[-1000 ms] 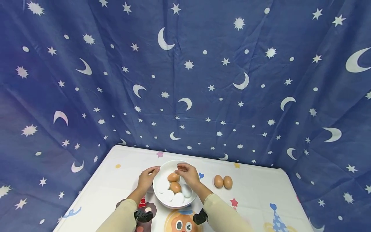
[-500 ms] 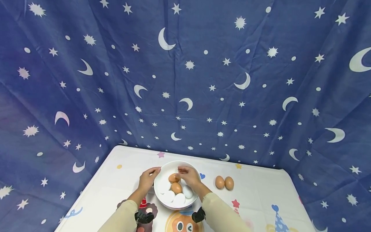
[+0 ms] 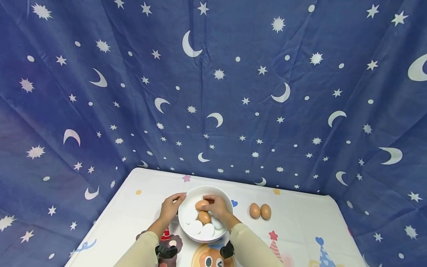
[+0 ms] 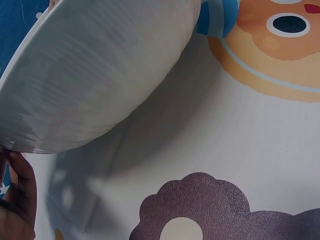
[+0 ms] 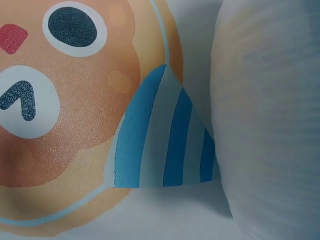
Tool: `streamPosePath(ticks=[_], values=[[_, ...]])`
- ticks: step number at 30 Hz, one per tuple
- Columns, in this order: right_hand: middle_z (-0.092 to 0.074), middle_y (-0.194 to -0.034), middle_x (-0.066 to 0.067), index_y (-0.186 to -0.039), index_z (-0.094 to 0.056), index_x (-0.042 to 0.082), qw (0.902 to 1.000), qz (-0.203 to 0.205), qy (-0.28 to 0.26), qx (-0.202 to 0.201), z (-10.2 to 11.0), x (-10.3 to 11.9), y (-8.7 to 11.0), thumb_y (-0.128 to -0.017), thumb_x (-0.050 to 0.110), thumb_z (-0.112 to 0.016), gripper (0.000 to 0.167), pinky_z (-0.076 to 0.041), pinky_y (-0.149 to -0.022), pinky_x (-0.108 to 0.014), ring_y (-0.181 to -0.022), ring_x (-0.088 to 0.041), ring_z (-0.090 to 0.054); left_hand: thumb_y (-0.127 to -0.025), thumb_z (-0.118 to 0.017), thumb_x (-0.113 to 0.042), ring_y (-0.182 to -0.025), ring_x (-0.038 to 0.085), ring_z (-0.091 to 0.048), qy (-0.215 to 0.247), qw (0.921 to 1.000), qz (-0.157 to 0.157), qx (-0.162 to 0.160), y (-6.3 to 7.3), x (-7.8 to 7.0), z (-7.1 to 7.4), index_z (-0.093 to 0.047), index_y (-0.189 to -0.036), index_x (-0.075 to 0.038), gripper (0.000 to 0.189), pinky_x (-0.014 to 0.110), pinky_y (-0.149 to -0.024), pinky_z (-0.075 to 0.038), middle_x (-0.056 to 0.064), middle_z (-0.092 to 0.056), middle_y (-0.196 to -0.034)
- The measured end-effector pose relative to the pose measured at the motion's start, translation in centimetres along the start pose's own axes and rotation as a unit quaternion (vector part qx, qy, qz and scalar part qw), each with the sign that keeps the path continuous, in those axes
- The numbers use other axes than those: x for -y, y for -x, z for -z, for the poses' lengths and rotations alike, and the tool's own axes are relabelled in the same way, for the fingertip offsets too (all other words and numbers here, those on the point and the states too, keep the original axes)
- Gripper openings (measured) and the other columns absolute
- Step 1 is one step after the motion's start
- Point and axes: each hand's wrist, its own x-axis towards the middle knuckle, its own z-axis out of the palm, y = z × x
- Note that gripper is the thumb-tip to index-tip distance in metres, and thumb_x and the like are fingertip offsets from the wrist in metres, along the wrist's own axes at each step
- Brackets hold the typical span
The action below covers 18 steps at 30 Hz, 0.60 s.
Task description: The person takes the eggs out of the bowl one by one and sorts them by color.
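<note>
A white bowl (image 3: 186,226) holds several white eggs (image 3: 207,230) and two brown eggs, one of them a brown egg (image 3: 204,218) in the middle. My left hand (image 3: 169,208) holds the bowl's left rim between thumb and fingers; in the left wrist view the left fingers (image 4: 24,185) meet the side of the bowl (image 4: 100,80). Reaching in over the right rim, my right hand (image 3: 217,207) grips the upper brown egg (image 3: 201,204) with thumb and fingers. The right wrist view has only the bowl's outer side (image 5: 270,120), the hand being out of sight.
Two more brown eggs (image 3: 255,210) lie side by side on the table to the right of the bowl. A white cloth with cartoon prints (image 3: 300,215) covers the table. Behind it hangs a blue curtain (image 3: 233,92) with moons and stars.
My right hand has come down to the upper brown egg in the bowl, and its thumb and fingers have closed on it. My left hand stays at the rim. The view has shifted slightly.
</note>
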Motion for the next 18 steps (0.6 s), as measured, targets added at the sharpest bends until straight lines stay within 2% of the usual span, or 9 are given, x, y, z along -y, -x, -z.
streamPosePath(ticks=[5, 18], values=[[-0.069, -0.116, -0.013, -0.118, -0.069, 0.001, 0.9999, 0.010, 0.011, 0.008, 0.17, 0.32, 0.28, -0.081, 0.010, -0.080, 0.039, -0.053, -0.093, -0.039, -0.105, -0.026, -0.064, -0.094, -0.063, -0.044, -0.083, 0.014, -0.066, -0.001, 1.0000, -0.002, 0.002, 0.12, -0.04, 0.03, -0.068, -0.123, -0.007, 0.046, 0.027, -0.067, -0.059, 0.014, -0.064, -0.118], [-0.070, -0.114, -0.009, -0.117, -0.071, 0.005, 0.9998, -0.008, 0.017, 0.012, 0.12, 0.37, 0.32, -0.082, 0.014, -0.080, 0.038, -0.054, -0.091, -0.036, -0.102, -0.021, -0.065, -0.096, -0.062, -0.042, -0.089, 0.017, -0.067, -0.015, 0.9999, -0.001, -0.003, 0.04, -0.24, -0.02, -0.069, -0.122, -0.008, 0.044, 0.027, -0.069, -0.059, 0.014, -0.065, -0.118]])
